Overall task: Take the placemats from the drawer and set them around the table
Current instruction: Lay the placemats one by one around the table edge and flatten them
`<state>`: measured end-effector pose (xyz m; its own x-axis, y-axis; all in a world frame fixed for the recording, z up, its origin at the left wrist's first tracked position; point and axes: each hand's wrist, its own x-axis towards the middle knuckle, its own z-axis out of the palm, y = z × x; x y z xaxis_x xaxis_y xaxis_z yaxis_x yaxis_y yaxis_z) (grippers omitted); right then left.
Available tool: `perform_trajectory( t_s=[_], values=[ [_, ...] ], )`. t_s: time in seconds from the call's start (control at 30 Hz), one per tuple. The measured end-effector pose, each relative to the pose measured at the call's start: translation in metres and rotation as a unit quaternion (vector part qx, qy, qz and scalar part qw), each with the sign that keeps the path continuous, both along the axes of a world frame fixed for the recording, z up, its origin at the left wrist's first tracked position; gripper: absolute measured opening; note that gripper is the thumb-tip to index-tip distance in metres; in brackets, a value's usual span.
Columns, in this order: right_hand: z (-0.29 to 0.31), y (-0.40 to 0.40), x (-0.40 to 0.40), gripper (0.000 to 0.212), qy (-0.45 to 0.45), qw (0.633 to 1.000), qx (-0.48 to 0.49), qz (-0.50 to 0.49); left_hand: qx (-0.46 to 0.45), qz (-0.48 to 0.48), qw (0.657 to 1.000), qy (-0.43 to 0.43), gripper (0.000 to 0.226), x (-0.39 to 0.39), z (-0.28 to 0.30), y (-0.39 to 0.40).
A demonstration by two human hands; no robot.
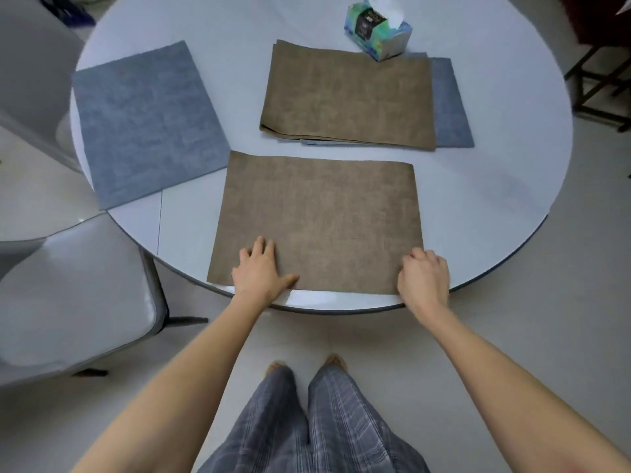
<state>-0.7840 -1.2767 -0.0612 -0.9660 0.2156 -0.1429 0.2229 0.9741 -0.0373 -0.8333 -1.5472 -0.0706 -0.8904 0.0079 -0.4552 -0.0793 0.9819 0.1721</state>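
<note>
A brown placemat (317, 220) lies flat at the near edge of the round white table (505, 158). My left hand (261, 271) rests flat on its near left corner, fingers spread. My right hand (423, 279) has its fingers curled over the mat's near right corner. A blue-grey placemat (143, 124) lies at the table's left edge. In the middle sits a stack of placemats (348, 97), brown on top, with a blue one (450, 107) sticking out on the right.
A tissue box (377, 29) stands at the far side of the table, touching the stack. A grey chair (75, 295) stands at the left near the table. Dark furniture legs (594, 83) are at the far right. My legs stand on pale floor tiles.
</note>
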Motion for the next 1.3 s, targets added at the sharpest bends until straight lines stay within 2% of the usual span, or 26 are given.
perform_trajectory(
  t_s=[0.07, 0.17, 0.23, 0.3, 0.37, 0.47, 0.57, 0.67, 0.7, 0.73, 0.83, 0.9, 0.97, 1.13, 1.23, 1.3],
  values=[
    [0.006, -0.031, -0.032, 0.017, 0.018, 0.994, -0.081, 0.075, 0.038, 0.050, 0.997, 0.040, 0.060, -0.010, 0.004, -0.024],
    [0.009, -0.099, -0.062, 0.023, -0.035, 0.965, -0.208, 0.159, 0.096, 0.125, 0.986, 0.046, 0.037, -0.009, 0.001, -0.064],
    [0.003, -0.143, -0.070, 0.029, -0.083, 0.937, -0.270, 0.206, 0.155, 0.223, 0.959, 0.084, 0.027, -0.002, -0.002, -0.086],
    [-0.006, -0.178, -0.072, 0.039, -0.107, 0.920, -0.297, 0.231, 0.217, 0.327, 0.914, 0.107, 0.023, -0.001, -0.001, -0.103],
    [-0.016, -0.205, -0.068, 0.052, -0.124, 0.913, -0.322, 0.217, 0.267, 0.386, 0.880, 0.068, 0.020, -0.005, 0.000, -0.115],
    [-0.032, -0.227, -0.057, 0.066, -0.129, 0.914, -0.339, 0.181, 0.357, 0.429, 0.829, -0.035, 0.008, -0.010, -0.003, -0.118],
    [-0.043, -0.232, -0.052, 0.068, -0.126, 0.916, -0.340, 0.173, 0.424, 0.424, 0.787, -0.142, 0.015, -0.015, -0.001, -0.118],
    [-0.045, -0.233, -0.051, 0.072, -0.125, 0.905, -0.380, 0.144, 0.542, 0.419, 0.695, -0.218, 0.013, -0.014, -0.002, -0.134],
    [-0.045, -0.234, -0.051, 0.075, -0.122, 0.904, -0.386, 0.138, 0.573, 0.409, 0.671, -0.236, 0.012, -0.013, -0.002, -0.140],
    [-0.045, -0.235, -0.051, 0.077, -0.117, 0.904, -0.388, 0.134, 0.587, 0.394, 0.664, -0.244, 0.011, -0.013, -0.003, -0.144],
    [-0.044, -0.240, -0.048, 0.078, -0.103, 0.908, -0.385, 0.128, 0.578, 0.342, 0.700, -0.245, 0.019, -0.021, -0.012, -0.152],
    [-0.042, -0.243, -0.047, 0.076, -0.088, 0.917, -0.367, 0.132, 0.541, 0.283, 0.756, -0.237, 0.031, -0.029, -0.016, -0.158],
    [-0.039, -0.247, -0.047, 0.075, -0.078, 0.933, -0.317, 0.150, 0.491, 0.208, 0.820, -0.210, 0.031, -0.039, -0.013, -0.163],
    [-0.035, -0.260, -0.047, 0.071, -0.082, 0.965, -0.181, 0.174, 0.386, -0.005, 0.919, -0.086, 0.019, -0.060, -0.006, -0.160],
    [-0.041, -0.265, -0.051, 0.070, -0.083, 0.976, -0.074, 0.187, 0.271, -0.139, 0.953, 0.015, 0.006, -0.062, -0.003, -0.152],
    [-0.043, -0.265, -0.053, 0.070, -0.090, 0.976, -0.024, 0.195, 0.239, -0.143, 0.959, 0.050, 0.003, -0.057, 0.002, -0.149]
  ],
)
